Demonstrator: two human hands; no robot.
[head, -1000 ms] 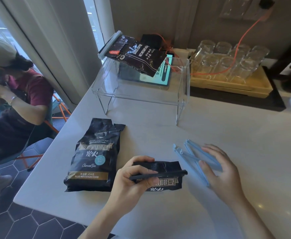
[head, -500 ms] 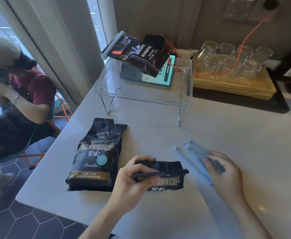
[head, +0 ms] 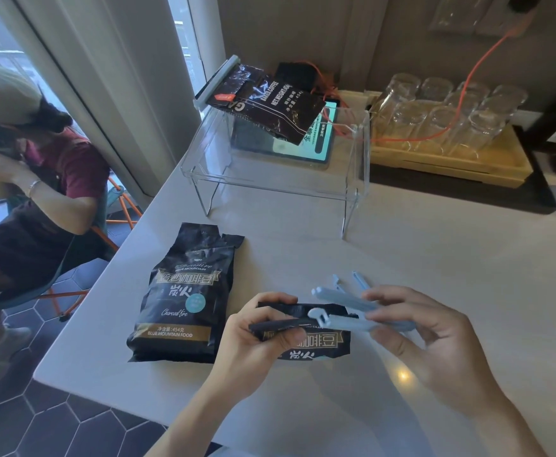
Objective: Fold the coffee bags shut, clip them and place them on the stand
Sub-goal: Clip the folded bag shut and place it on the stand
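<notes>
White counter [head: 435, 258] | left hand [head: 253, 344] pinches folded coffee bag [head: 316, 341] | right hand [head: 435, 338] grips blue clip [head: 346, 319]

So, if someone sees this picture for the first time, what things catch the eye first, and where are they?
In the near centre, the left hand pinches the folded top of a black coffee bag while the right hand brings a light blue clip to it. To their left, a second black bag lies flat on the white table. Behind, a clipped bag rests tilted on the clear stand.
</notes>
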